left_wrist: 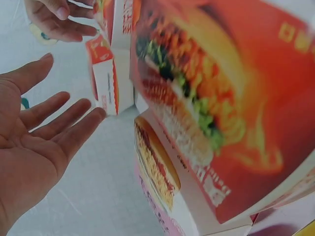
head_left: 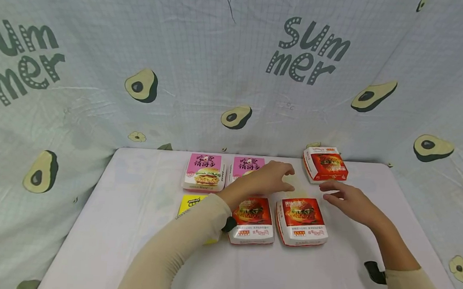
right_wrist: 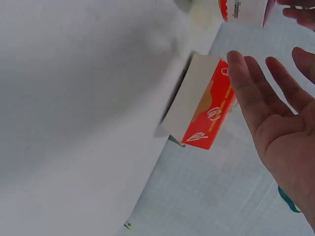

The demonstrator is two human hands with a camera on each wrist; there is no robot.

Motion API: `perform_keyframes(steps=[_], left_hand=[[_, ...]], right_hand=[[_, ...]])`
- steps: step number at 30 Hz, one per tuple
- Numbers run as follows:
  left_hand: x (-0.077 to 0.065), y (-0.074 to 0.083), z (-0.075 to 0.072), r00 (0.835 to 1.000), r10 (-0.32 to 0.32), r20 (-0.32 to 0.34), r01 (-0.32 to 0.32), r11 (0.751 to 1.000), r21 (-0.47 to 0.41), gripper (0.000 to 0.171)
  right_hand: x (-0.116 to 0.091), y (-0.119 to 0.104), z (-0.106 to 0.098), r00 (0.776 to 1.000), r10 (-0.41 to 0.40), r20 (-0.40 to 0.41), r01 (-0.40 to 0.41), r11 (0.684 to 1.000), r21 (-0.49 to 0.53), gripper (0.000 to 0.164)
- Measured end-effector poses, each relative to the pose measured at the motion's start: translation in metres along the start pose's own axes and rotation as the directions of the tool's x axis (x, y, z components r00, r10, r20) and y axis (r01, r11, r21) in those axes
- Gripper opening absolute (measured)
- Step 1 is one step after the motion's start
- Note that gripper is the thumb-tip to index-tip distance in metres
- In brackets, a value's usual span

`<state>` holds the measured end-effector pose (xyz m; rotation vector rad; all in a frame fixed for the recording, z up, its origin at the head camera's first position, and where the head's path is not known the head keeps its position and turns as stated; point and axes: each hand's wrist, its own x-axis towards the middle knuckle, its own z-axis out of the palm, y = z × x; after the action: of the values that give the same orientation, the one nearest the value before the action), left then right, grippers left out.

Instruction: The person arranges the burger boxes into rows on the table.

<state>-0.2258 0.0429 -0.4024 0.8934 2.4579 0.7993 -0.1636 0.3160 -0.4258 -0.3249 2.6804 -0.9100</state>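
My left hand (head_left: 267,179), fingers spread, hovers past the right pink burger box (head_left: 248,164) and partly covers it. In the left wrist view that left hand (left_wrist: 42,142) shows an empty palm. On the other side of the front right red burger box (head_left: 302,221), my right hand (head_left: 348,201) hovers with fingers loosely bent. The right wrist view shows nothing in the right hand (right_wrist: 283,125). Between and beyond the hands lies the back red burger box (head_left: 327,165), close to the right fingertips. The front left red box (head_left: 252,220) sits below my left forearm.
A second pink burger box (head_left: 204,171) lies at the back left of the white table (head_left: 129,227). My left sleeve (head_left: 184,239) hides most of a yellow box (head_left: 190,201). A printed avocado curtain (head_left: 190,47) hangs behind the table's far edge.
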Motion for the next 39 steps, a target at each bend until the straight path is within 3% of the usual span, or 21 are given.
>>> perform_keyframes(steps=[3,9,14,21,29,39], left_hand=[[0.002,-0.003,-0.003,0.998,0.007,-0.06,-0.009,0.999,-0.042,0.049],[0.009,-0.01,-0.004,0.992,-0.048,-0.118,0.038,0.995,-0.088,0.056],[0.013,-0.013,-0.004,0.988,-0.066,-0.137,0.051,0.993,-0.109,0.057],[0.021,-0.013,-0.002,0.989,-0.079,-0.124,0.07,0.995,-0.073,0.064],[0.03,-0.013,0.002,0.991,-0.103,-0.091,0.104,0.995,0.006,0.076],[0.049,-0.009,0.005,0.985,-0.132,-0.11,0.125,0.99,-0.064,0.074]], right_hand=[[0.003,0.002,-0.004,0.999,0.013,-0.039,-0.014,1.0,-0.017,0.043],[0.009,-0.002,-0.01,0.989,0.061,-0.137,-0.065,0.998,-0.025,0.046],[0.017,-0.003,-0.014,0.965,0.133,-0.225,-0.142,0.99,-0.023,0.048],[0.031,0.009,-0.018,0.93,0.127,-0.345,-0.161,0.984,-0.072,0.052],[0.049,0.022,-0.018,0.914,0.208,-0.349,-0.243,0.968,-0.058,0.071],[0.064,0.038,-0.015,0.875,0.362,-0.321,-0.355,0.931,0.084,0.094]])
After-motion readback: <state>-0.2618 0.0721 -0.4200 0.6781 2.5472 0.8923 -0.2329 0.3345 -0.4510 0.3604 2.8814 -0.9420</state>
